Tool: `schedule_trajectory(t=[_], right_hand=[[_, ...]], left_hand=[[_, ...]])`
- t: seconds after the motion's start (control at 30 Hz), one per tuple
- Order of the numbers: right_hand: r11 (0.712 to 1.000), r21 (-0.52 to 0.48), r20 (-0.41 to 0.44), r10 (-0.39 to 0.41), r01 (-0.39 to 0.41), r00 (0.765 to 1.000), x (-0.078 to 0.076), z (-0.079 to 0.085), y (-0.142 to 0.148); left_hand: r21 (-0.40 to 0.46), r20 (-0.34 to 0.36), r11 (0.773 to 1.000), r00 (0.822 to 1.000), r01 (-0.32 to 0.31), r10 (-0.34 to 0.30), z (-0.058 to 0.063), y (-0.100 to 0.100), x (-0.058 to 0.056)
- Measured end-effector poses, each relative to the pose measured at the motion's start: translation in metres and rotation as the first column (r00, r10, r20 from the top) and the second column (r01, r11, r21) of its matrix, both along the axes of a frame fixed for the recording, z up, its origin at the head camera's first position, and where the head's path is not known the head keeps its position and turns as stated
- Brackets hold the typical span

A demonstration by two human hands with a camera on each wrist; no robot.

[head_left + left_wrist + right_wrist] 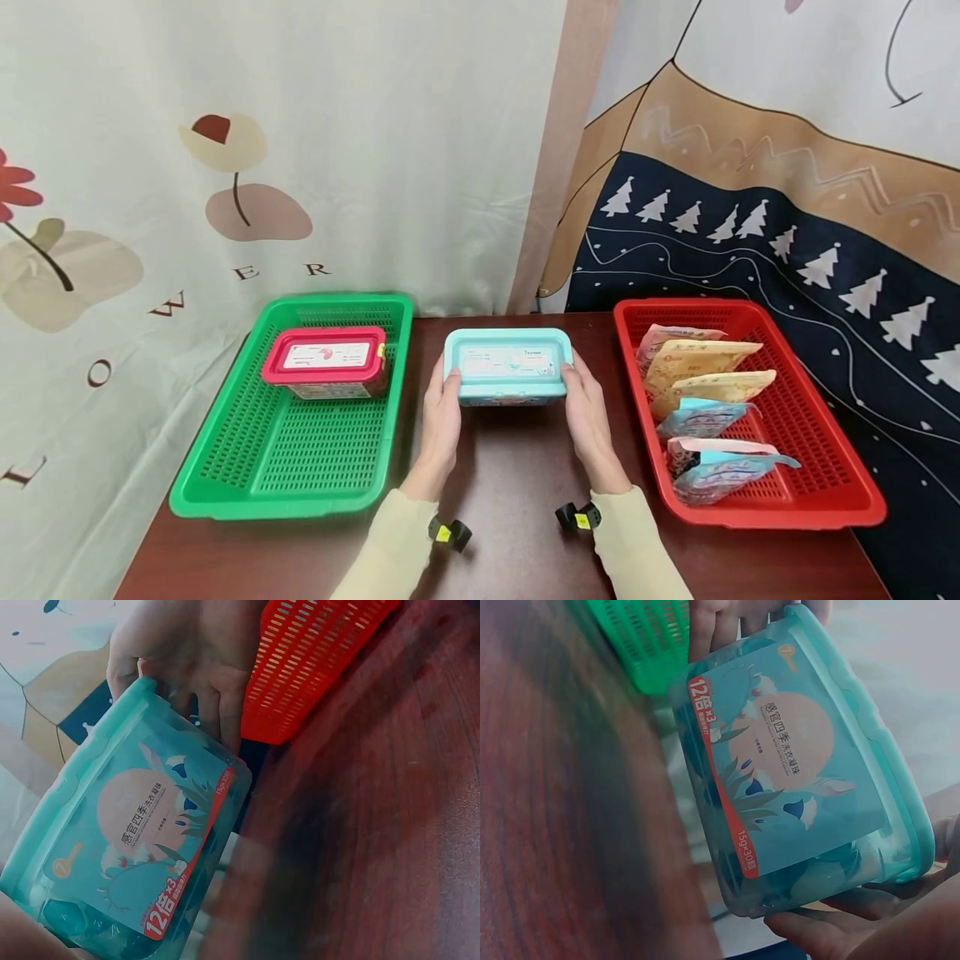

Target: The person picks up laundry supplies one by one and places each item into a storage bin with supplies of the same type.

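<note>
Both hands hold a teal lidded box of laundry capsules [516,363] between them, one at each end. My left hand [441,415] grips its left end, with the thumb up by the lid. At the right end my right hand [587,410] grips it in the same way. In the left wrist view the box [150,832] shows a printed front label, and its lid is on. The right wrist view shows the same box [780,765] raised off the table, with fingers curled under and around its ends.
A green basket [281,507] at left holds a box with a pink-red lid [324,356]. The red basket [795,517] at right holds several upright pouches [705,367]. Behind the brown table [517,500] hangs a printed curtain [420,167].
</note>
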State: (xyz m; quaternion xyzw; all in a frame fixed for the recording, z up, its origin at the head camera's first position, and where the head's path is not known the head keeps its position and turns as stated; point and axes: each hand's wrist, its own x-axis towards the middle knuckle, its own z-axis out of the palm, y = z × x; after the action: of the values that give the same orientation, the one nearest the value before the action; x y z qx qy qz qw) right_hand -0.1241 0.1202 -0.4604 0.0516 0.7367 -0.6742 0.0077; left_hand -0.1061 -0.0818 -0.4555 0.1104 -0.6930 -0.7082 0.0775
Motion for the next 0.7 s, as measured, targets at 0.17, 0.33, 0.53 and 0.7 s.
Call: schedule_trajectory(t=[0.17, 0.33, 0.53, 0.7], right_hand=[[1.000, -0.003, -0.017, 0.013, -0.013, 1.000, 0.007, 0.009, -0.002], [1.000, -0.002, -0.047, 0.018, -0.019, 0.999, 0.013, 0.017, -0.004], [0.999, 0.007, -0.066, 0.034, -0.034, 0.997, 0.020, 0.023, -0.007], [0.999, 0.007, -0.076, 0.052, -0.051, 0.996, 0.024, 0.027, -0.010]], left_hand=[[-0.045, -0.022, 0.999, 1.000, -0.007, 0.006, 0.005, -0.004, 0.006], [-0.105, -0.041, 0.994, 0.999, -0.007, 0.003, 0.010, -0.010, 0.011], [-0.207, -0.064, 0.978, 0.998, -0.030, 0.017, 0.015, -0.017, 0.017], [-0.282, -0.057, 0.959, 0.998, -0.027, 0.011, 0.020, -0.024, 0.019]])
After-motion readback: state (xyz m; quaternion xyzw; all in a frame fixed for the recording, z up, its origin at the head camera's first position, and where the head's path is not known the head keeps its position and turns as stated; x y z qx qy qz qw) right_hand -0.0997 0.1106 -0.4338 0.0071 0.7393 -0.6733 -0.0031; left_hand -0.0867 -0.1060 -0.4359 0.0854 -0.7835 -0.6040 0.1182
